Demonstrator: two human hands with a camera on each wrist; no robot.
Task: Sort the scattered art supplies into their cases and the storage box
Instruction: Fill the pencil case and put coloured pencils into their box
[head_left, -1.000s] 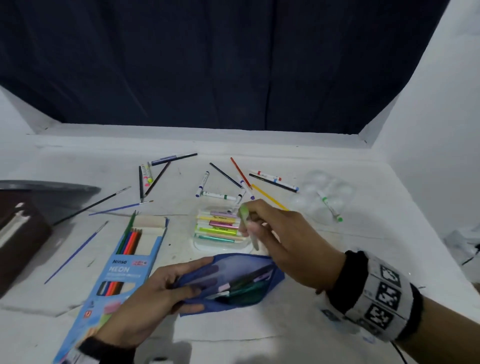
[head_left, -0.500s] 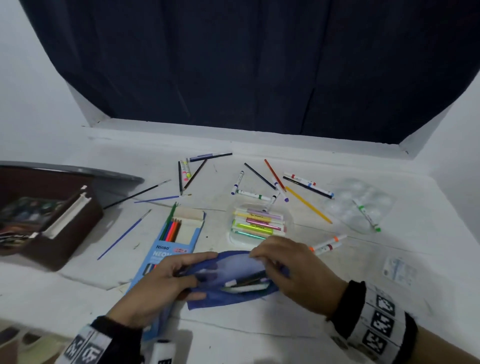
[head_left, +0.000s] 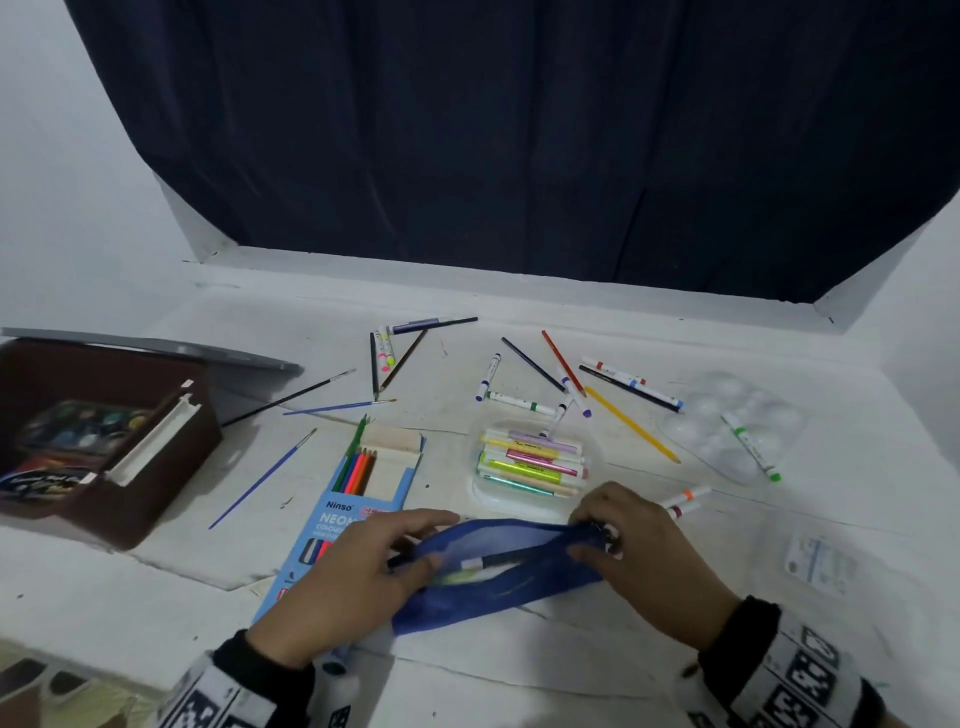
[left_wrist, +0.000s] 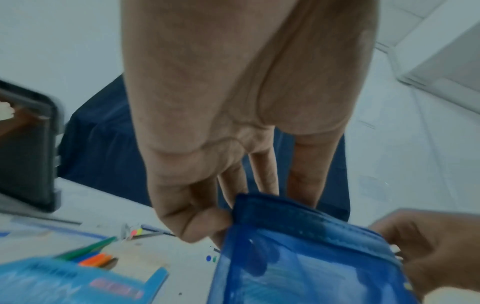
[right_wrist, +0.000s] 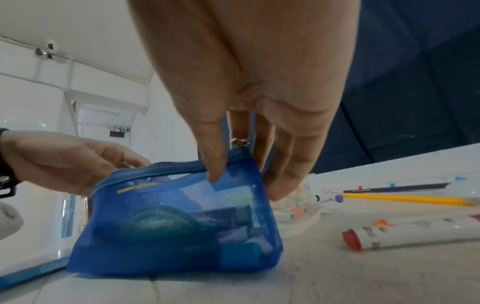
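Both hands hold the blue mesh pouch (head_left: 498, 571) by its ends: the left hand (head_left: 353, 577) pinches the left end of the zip band between thumb and fingers, and the right hand (head_left: 649, 556) pinches the right end, where a metal zip pull (right_wrist: 239, 142) shows between its fingers. Pulling the ends apart likely keeps the zip line taut, either to run the slider or to keep the mouth steady; pens already lie inside.

The pouch rests on the desk (head_left: 571, 675). Touching its left end is the blue pencil box (head_left: 332, 525), flap open. Just beyond the pouch sits the clear marker tray (head_left: 530, 462); two loose markers (head_left: 683, 501) lie just right of the pouch. Well left of it stands the brown storage box (head_left: 104, 431). Nearer than the pouch the desk offers open room.
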